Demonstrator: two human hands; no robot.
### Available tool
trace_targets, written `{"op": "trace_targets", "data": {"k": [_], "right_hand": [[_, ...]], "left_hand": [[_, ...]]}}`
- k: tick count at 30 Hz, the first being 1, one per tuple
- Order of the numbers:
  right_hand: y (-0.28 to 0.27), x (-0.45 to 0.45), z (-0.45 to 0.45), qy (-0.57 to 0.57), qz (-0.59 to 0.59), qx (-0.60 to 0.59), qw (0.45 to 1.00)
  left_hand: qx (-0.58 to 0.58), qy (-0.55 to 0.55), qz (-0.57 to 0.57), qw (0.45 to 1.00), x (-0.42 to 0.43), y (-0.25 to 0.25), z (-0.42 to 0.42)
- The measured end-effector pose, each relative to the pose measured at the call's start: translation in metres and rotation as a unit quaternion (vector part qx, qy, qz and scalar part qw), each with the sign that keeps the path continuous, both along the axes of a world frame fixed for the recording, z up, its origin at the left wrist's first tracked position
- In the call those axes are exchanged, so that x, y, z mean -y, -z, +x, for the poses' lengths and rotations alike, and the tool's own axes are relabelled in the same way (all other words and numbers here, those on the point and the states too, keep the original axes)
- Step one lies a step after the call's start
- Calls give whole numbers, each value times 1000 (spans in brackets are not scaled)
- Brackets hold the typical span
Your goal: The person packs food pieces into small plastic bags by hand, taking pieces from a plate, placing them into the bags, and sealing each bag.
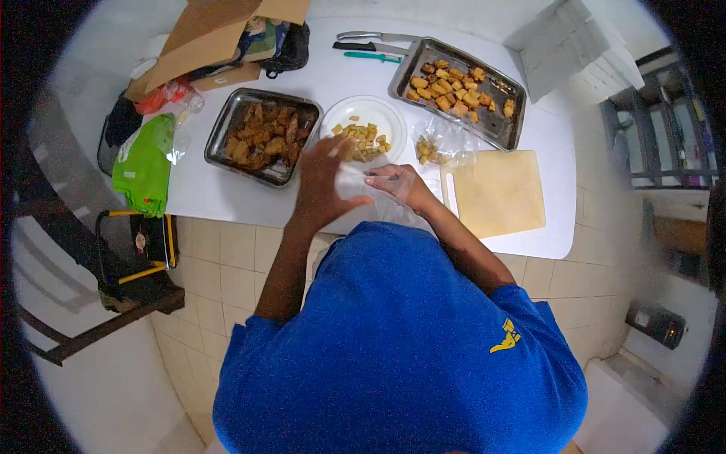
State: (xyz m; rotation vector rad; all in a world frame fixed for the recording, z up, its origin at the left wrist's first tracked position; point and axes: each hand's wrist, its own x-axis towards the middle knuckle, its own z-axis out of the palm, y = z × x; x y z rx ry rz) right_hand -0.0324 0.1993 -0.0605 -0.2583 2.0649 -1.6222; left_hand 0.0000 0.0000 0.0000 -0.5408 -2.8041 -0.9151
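My right hand [402, 186] pinches a clear plastic bag [352, 182] in front of my body, at the near edge of the table. Left of the bag is my left hand [319, 184], somewhat blurred, its thumb and fingers spread wide apart. Just beyond both hands, a white plate [333, 115] carries small pale-yellow cut pieces of food [367, 138]. Another clear bag with similar pieces [429, 150] lies to the right of the plate. What my bag contains cannot be made out.
A metal tray of browned pieces [261, 140] stands left. Another tray [505, 83] holds golden chunks [454, 89]. A cutting board [499, 193] lies right. Knives [374, 47] rest at the back. A cardboard box [200, 45] and green bag [144, 166] sit far left.
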Motion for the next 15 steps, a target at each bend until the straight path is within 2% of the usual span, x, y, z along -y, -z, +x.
{"op": "trace_targets", "data": {"k": [2,3,5,8,11,14,15], "right_hand": [[1,6,1,-22,-8,-5,1000],[2,-11,-3,-26,17,-25,999],[2,-2,0,-24,-9,-58,998],[0,0,1,-35,-33,-17,999],[11,1,0,-38,-40,-78,995],[10,5,-3,-44,-27,50,997],[7,6,-5,-56,-31,7,998]], "left_hand": [[-15,38,-120,992,-17,-7,5],[-9,29,-116,993,-35,10,2],[16,21,-182,983,-33,15,2],[-23,-7,-146,989,-22,31,3],[-23,-35,-124,991,-19,51,4],[-3,-66,-58,996,-15,72,6],[7,-78,-29,997,-14,78,7]]}}
